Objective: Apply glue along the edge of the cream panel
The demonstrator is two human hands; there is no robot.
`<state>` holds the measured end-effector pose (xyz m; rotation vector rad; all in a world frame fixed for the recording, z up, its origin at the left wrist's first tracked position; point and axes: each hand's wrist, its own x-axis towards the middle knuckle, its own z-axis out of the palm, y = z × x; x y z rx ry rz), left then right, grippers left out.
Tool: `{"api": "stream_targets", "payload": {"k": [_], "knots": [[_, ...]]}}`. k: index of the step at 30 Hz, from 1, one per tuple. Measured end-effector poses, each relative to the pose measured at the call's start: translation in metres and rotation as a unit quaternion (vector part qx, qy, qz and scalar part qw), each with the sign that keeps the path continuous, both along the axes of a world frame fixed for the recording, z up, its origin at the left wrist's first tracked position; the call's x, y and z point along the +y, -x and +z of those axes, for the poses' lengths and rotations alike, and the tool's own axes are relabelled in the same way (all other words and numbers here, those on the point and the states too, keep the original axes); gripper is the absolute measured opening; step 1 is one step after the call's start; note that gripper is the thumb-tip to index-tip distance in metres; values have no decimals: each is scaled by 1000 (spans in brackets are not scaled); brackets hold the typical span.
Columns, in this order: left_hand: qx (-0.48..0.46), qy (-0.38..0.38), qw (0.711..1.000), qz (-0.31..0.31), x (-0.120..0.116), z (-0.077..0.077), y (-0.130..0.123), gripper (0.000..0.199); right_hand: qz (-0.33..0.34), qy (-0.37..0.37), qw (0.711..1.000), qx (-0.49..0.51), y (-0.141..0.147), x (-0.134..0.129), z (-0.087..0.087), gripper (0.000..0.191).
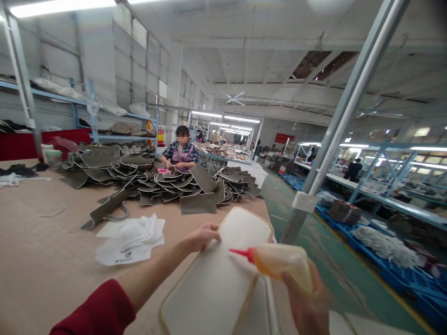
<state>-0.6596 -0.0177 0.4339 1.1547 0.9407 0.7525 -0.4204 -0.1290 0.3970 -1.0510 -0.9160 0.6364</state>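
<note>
My left hand (206,236) grips the far left edge of a long white panel (213,284) with rounded corners and a yellowish rim. My right hand (307,298) is wrapped round a clear squeeze bottle (284,265) that holds amber liquid. The bottle lies tilted nearly level, its red nozzle pointing left over the panel's upper part. Whether the tip touches the surface I cannot tell. Beneath the top panel, another pale panel (260,302) shows at the lower right.
White crumpled sheets (136,239) lie on the brown table (42,260) to the left. Grey-brown pieces (199,203) are heaped across its far side, where a person (180,151) sits. A slanted metal post (324,144) with a socket stands at the right.
</note>
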Motion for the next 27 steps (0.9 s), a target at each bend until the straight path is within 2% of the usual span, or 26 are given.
{"api": "stream_targets", "payload": {"k": [1,3,6,8,11,12,14,16,19,21,25,27], "knots": [[-6,-1,1000,-13,-1,0,-2,38,-32,-4,999,-2,-2,6,10,74],[-12,-9,1000,-27,0,-1,-3,40,-22,0,1000,15,2,10,18,72],[-4,-20,1000,-13,4,-6,2,38,94,26,994,47,20,-6,7,72],[3,-25,1000,3,5,-8,8,38,121,46,990,48,26,-15,3,76],[0,-33,999,-11,4,-8,13,38,49,1,995,83,18,-7,18,70],[-4,-35,999,-23,3,-7,13,37,5,-6,997,80,14,-1,24,72],[-10,-39,998,-39,2,-7,12,36,-24,1,997,74,9,6,27,74],[-3,-36,999,-24,4,-7,14,33,22,18,997,66,11,2,17,75],[9,-29,999,18,9,-8,22,32,144,53,986,66,16,-12,-3,73],[9,-23,999,24,11,-8,27,32,117,57,987,93,13,-13,-5,71],[4,-5,1000,-6,12,-9,29,33,2,24,988,153,1,3,3,77],[7,1,1000,-3,13,-12,29,32,17,30,991,129,2,5,-8,76]]}}
